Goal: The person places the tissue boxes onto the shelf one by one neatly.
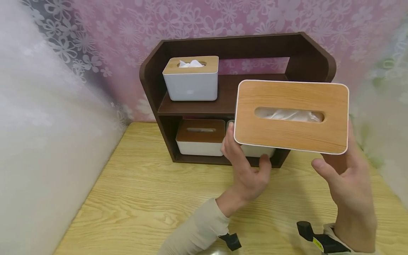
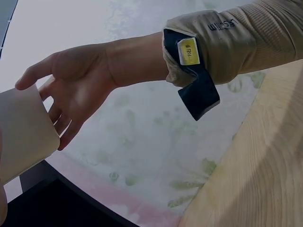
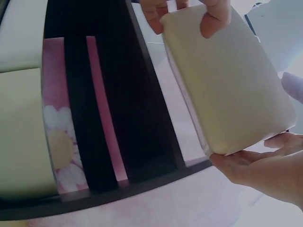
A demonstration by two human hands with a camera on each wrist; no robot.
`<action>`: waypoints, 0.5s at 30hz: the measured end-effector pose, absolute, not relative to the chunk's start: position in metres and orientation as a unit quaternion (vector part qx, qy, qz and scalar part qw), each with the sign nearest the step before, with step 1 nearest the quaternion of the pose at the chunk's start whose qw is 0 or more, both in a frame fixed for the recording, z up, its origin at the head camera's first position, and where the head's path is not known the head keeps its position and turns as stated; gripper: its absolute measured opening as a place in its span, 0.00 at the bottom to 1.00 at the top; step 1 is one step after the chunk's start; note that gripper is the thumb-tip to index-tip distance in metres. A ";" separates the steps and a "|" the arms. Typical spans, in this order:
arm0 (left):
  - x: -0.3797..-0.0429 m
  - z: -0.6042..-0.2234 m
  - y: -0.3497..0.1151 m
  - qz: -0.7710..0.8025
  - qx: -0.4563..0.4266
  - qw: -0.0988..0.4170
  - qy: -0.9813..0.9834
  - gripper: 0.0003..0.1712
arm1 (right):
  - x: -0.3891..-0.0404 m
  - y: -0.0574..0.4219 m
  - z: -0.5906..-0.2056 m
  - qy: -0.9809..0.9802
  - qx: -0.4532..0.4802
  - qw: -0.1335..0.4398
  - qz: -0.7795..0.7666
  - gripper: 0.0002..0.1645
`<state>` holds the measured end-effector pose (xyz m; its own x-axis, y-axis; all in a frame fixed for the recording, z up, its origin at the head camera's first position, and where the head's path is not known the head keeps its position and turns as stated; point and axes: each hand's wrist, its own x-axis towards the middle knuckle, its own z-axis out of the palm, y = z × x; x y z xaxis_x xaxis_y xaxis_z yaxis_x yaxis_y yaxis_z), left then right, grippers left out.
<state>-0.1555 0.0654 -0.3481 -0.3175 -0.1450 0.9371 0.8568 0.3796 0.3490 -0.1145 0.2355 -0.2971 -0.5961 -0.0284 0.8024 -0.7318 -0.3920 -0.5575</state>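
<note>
A tissue box [image 1: 287,136] with a light wood lid and a white rim is held up in front of the shelf's right side, lid toward the head camera. White tissue shows inside its long slot. My left hand [image 1: 247,173] grips the box's left end, with the thumb under the pale base [image 3: 227,80] in the right wrist view. At the opposite end my right hand [image 1: 352,184] holds it, and the left wrist view shows those fingers [image 2: 66,135] spread along the edge. Parts of both hands are hidden behind the box.
A dark brown two-tier shelf [image 1: 191,114] stands on the wood-grain table [image 1: 137,198] against a flowered wall. On its upper tier sits a grey-white tissue box [image 1: 192,86]. Below are a brown-lidded tissue box [image 1: 200,147] and another pale box [image 1: 258,151], partly hidden.
</note>
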 end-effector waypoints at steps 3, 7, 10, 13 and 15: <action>-0.156 -0.349 0.060 -0.494 -0.263 0.511 -0.653 0.60 | -0.118 0.232 -0.300 -0.498 0.383 0.231 0.743 0.54; -0.158 -0.350 0.054 -0.499 -0.256 0.505 -0.655 0.58 | -0.124 0.231 -0.306 -0.507 0.386 0.218 0.739 0.54; -0.160 -0.351 0.049 -0.497 -0.255 0.500 -0.662 0.58 | -0.127 0.231 -0.311 -0.521 0.380 0.210 0.735 0.53; -0.161 -0.352 0.045 -0.492 -0.254 0.494 -0.671 0.57 | -0.130 0.231 -0.315 -0.530 0.370 0.202 0.736 0.53; -0.162 -0.354 0.042 -0.487 -0.257 0.489 -0.676 0.57 | -0.131 0.230 -0.317 -0.531 0.365 0.198 0.739 0.53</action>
<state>-0.1624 0.0425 -0.3538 -0.3891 -0.1295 0.9120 0.8237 0.3942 0.4074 -0.1306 0.2305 -0.3174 -0.6552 -0.0947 0.7495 -0.6804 -0.3571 -0.6400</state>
